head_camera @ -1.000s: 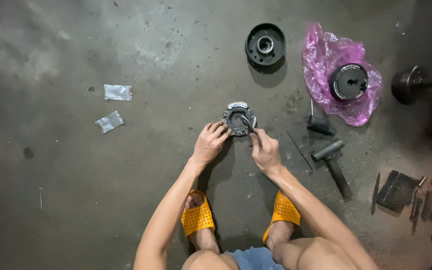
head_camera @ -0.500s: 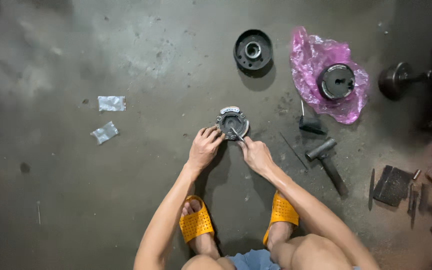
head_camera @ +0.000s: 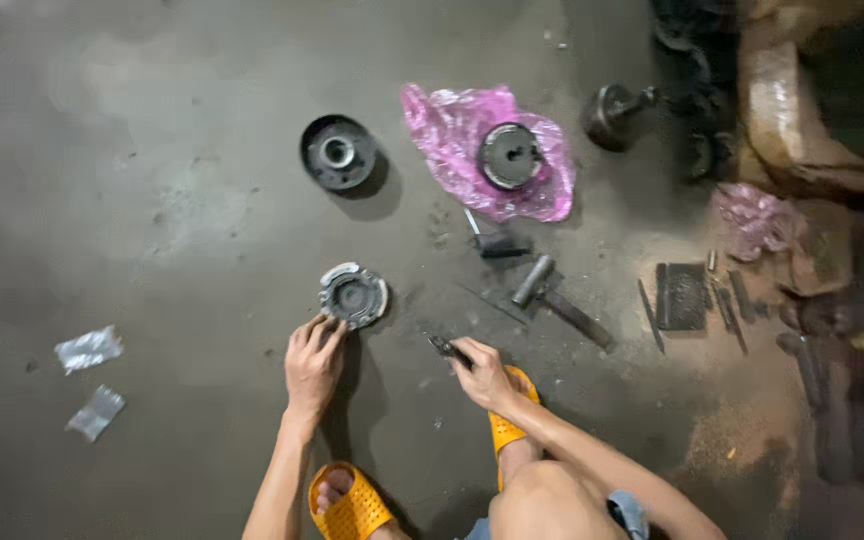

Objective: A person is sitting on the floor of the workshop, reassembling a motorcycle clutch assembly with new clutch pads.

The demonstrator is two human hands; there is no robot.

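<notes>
Squatting person, round metal part point(head_camera: 353, 296) on concrete floor point(head_camera: 152, 200).
Left hand point(head_camera: 312, 362) open, fingertips touching part's near edge; right hand point(head_camera: 482, 374) closed on small dark tool point(head_camera: 447, 347) (type unclear). Best to pin the part flat before working the tool in.

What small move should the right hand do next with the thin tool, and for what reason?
Probably bring the right hand and its small dark tool over to the round metal part. The tool's tip points that way but lies apart from the part, while the left hand already touches the part's near edge, as if steadying it on the floor.
</notes>
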